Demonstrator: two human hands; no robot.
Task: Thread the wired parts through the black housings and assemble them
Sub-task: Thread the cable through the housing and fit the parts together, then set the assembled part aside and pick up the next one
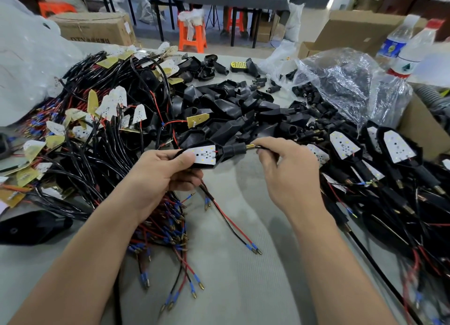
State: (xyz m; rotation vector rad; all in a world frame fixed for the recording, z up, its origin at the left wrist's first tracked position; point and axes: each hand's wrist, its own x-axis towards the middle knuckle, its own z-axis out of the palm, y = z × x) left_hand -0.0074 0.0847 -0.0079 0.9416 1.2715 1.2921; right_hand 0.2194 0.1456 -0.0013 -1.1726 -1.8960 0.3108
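**Black housing (219,154) held between both hands over the grey table**

I am looking down at the nearest things first. A red and black wire pair (229,221) is trailing from under the left hand across the grey table (243,288) and ending in two blue-sleeved brass terminals. Left of it, a thick bundle of loose wires (160,229) with the same blue ends is lying beneath my left forearm.

The left hand (165,174) is curling round the wide end of the one housing I am working on, its thumb pressing on the white LED board (204,155) seated in it. The right hand (289,171) is pinching the brass threaded stem (250,146) that is sticking out of the housing's narrow end. The housing is hanging level between the two hands, just above the table.

Further out, a heap of wired boards (97,120) is filling the left side. A pile of empty housings (231,105) is sitting in the middle, and finished units (394,152) are lying on the right, too many to count. A clear plastic bag (345,81) is slumping behind them.

At the far right, two water bottles (394,42) are standing, their labels too blurred to read. At the far left, a cardboard box (97,29) is showing print that seems to read "QTY".
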